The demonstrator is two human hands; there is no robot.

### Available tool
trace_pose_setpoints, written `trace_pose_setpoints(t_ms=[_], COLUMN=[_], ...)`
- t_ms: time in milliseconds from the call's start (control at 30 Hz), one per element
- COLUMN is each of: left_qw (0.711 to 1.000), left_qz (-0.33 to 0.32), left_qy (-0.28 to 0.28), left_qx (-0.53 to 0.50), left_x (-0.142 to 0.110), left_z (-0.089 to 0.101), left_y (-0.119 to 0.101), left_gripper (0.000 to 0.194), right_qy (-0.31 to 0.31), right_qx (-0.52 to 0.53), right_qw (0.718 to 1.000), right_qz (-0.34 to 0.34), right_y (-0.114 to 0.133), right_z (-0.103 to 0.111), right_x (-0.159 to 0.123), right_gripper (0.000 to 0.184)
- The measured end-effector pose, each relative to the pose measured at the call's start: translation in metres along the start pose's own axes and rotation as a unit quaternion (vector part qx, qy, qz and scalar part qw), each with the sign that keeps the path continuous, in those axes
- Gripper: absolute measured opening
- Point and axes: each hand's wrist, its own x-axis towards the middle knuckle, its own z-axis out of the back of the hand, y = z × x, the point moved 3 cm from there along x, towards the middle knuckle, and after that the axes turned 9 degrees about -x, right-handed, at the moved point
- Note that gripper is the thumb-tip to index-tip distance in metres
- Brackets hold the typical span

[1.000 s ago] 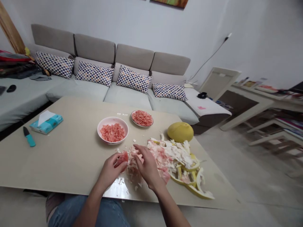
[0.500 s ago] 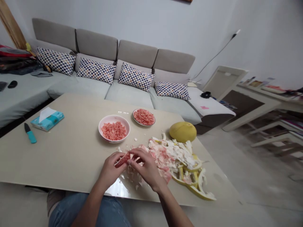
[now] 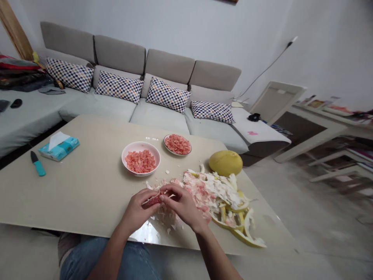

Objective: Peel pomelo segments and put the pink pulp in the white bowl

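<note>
A pink pomelo segment (image 3: 152,200) sits between my two hands at the near edge of the beige table (image 3: 87,186). My left hand (image 3: 136,212) is wrapped round it from the left. My right hand (image 3: 182,206) pinches its white membrane at the right end. Just beyond and to the right lies a heap of peel and pith (image 3: 215,194). A pink-rimmed bowl (image 3: 140,158) of pink fruit pieces stands behind my hands, and a plate (image 3: 177,144) of the same pieces is farther back.
A whole yellow pomelo (image 3: 225,163) rests at the table's right side. A blue tissue pack (image 3: 59,146) and a teal-handled knife (image 3: 37,163) lie at the left. A grey sofa (image 3: 140,105) with checked cushions runs behind the table. White shelving stands at the right.
My right hand has come in from the peel heap onto the segment and now pinches its membrane. My left hand has kept hold of the segment, lowering it slightly.
</note>
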Motion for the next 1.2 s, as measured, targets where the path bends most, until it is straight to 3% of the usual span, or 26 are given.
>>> trace_pose_setpoints(t_ms=[200,400,500,600,700,900,1033,1200], left_qw=[0.999,0.993,0.993,0.996,0.995,0.983,0.967,0.943], left_qz=[0.03,0.084,0.085,0.066,0.067,0.112,0.124,0.143], left_qy=[0.007,0.006,-0.001,-0.001,0.002,-0.021,-0.086,-0.116], left_qx=[-0.02,-0.083,-0.083,-0.068,-0.072,-0.144,-0.204,-0.276], left_x=[0.0,-0.001,0.0,0.0,0.001,0.0,-0.001,-0.003], left_z=[0.001,0.003,0.003,0.003,0.001,0.003,0.011,0.012], left_y=[0.001,0.002,0.003,0.004,0.006,0.014,0.02,0.022], left_gripper=[0.02,0.024,0.024,0.023,0.023,0.025,0.029,0.039], right_qy=[0.036,0.072,0.065,0.039,0.028,0.022,-0.005,0.043], right_qx=[0.107,0.271,0.252,0.151,0.108,0.285,0.322,0.354], right_qw=[0.991,0.946,0.955,0.984,0.992,0.944,0.93,0.915], right_qz=[-0.073,-0.162,-0.144,-0.082,-0.066,-0.165,-0.18,-0.187], right_y=[-0.008,-0.018,-0.016,-0.008,-0.005,-0.028,-0.034,-0.027], right_z=[0.0,-0.009,-0.01,-0.006,-0.005,-0.013,-0.008,-0.005], right_x=[0.008,0.01,0.01,0.01,0.012,0.017,0.018,0.014], right_gripper=[0.025,0.03,0.029,0.025,0.022,0.032,0.032,0.034])
